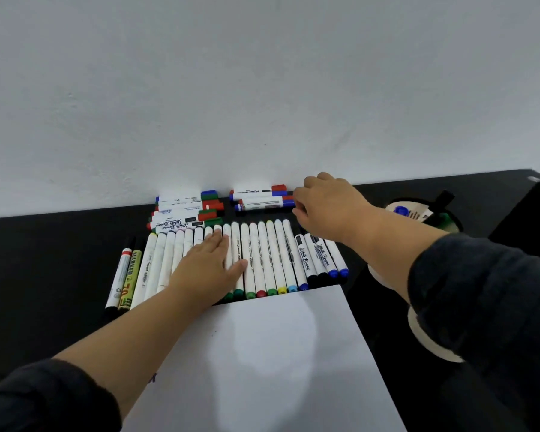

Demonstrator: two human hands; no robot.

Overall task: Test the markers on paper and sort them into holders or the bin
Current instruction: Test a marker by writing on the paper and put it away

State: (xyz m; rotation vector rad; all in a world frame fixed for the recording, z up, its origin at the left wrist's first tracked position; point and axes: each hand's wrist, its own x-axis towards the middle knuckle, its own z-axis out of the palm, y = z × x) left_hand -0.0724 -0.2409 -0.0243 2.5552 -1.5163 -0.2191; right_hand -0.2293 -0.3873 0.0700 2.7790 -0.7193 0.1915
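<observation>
Progress is judged to be at an early stage. On the black worktop (44, 260) a long row of white markers (262, 260) lies side by side, caps toward the person, just beyond the far edge of the sheet of paper (278, 353). Two darker markers (123, 272) lie at the left end of that row. Against the wall, a stack of whiteboard markers with red and green caps (184, 213) sits behind the row, and a smaller group with blue and red caps (259, 198) lies to its right.

The paper is almost unmarked; only a small purple trace shows near its left edge by the sleeve, so little testing appears to have been done.

The left hand (209, 263) lies flat with straight fingers on the row, pressing on it and grasping nothing. The right hand (325, 204) reaches to the blue-and-red group at the wall; its fingers curl at the marker ends, but whether they have closed on one I cannot tell.

At the right, a pale holder (418, 213) already contains a few markers, partly hidden by the right arm. No bin is visible. Most markers remain to be tested and sorted.
</observation>
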